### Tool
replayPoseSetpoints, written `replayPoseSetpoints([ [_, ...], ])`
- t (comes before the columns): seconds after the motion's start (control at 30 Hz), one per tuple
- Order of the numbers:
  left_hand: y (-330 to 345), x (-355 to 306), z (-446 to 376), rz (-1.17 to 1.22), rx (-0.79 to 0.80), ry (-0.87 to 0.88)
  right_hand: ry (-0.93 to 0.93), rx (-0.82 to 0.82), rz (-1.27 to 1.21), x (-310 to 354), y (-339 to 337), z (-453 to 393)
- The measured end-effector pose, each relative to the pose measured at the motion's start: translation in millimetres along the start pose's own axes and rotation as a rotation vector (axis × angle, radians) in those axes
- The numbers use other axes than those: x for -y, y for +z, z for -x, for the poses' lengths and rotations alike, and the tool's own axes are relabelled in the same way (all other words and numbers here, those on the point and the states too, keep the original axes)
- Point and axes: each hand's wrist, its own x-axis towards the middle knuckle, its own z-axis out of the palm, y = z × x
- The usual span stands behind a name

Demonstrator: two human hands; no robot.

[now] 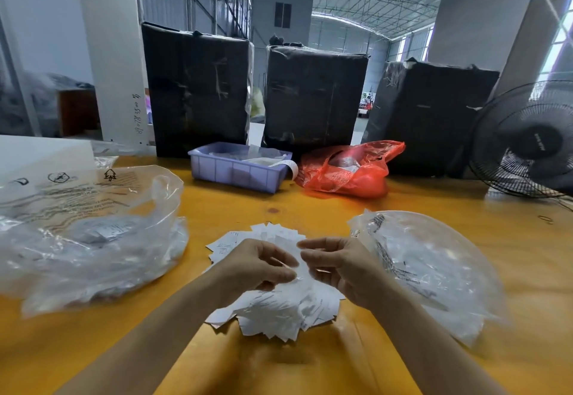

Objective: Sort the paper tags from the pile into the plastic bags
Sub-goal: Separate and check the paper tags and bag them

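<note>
A loose pile of white paper tags (279,307) lies on the yellow table straight in front of me. Just above the pile, my left hand (259,266) and my right hand (336,266) meet, and both pinch the same white paper tag (302,262) between thumb and fingers. A large clear plastic bag (90,236) with printed symbols lies to the left of the pile, with some contents inside. A second clear plastic bag (434,270) lies to the right, close to my right wrist.
Behind the pile stand a pale blue plastic bin (235,171) and a red plastic bag (350,168). Three black-wrapped boxes (313,96) line the table's far edge. A black fan (527,140) stands at the far right. A white pillar (114,53) rises at the back left.
</note>
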Motion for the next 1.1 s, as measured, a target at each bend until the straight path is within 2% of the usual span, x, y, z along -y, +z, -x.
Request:
replayPoseSetpoints([
  [0.17, 5.4, 0.6, 2.2, 0.145, 0.046, 0.011, -0.066, -0.018, -0.051, -8.1, 6.0, -4.7],
  [0.37, 5.6, 3.8, -0.6, 0.132, -0.033, 0.006, -0.115, -0.018, -0.08, -12.9, 13.9, -4.7],
  [0.47, -0.1, 3.9, -3.8, 0.142, -0.146, 0.012, -0.155, -0.121, -0.098, -13.4, 13.5, -6.7],
  [0.53, -8.0, 4.7, -7.0, 0.174, -0.272, 0.032, -0.243, -0.26, 0.097, -13.9, 7.8, -8.4],
  [0.63, -22.9, 6.0, -9.1, 0.274, -0.42, 0.039, -0.423, -0.381, 0.752, -19.9, -3.5, -10.0],
  [0.7, -28.1, 6.7, -9.3, 0.338, -0.457, 0.034, -0.453, -0.288, 0.959, -26.0, -3.1, -11.2],
  [0.83, -25.9, 7.4, -11.1, 0.444, -0.433, 0.016, -0.421, 0.015, 1.368, -48.4, 9.1, -22.3],
  [0.9, -23.3, 7.4, -11.6, 0.459, -0.407, 0.01, -0.335, 0.061, 1.433, -54.9, 12.1, -25.6],
  [0.97, -21.5, 8.0, -11.6, 0.469, -0.395, 0.007, -0.318, 0.069, 1.388, -54.3, 12.5, -26.0],
  [1.1, -21.4, 9.1, -10.8, 0.478, -0.378, 0.001, -0.59, -0.062, 1.276, -48.7, 10.6, -19.6],
])
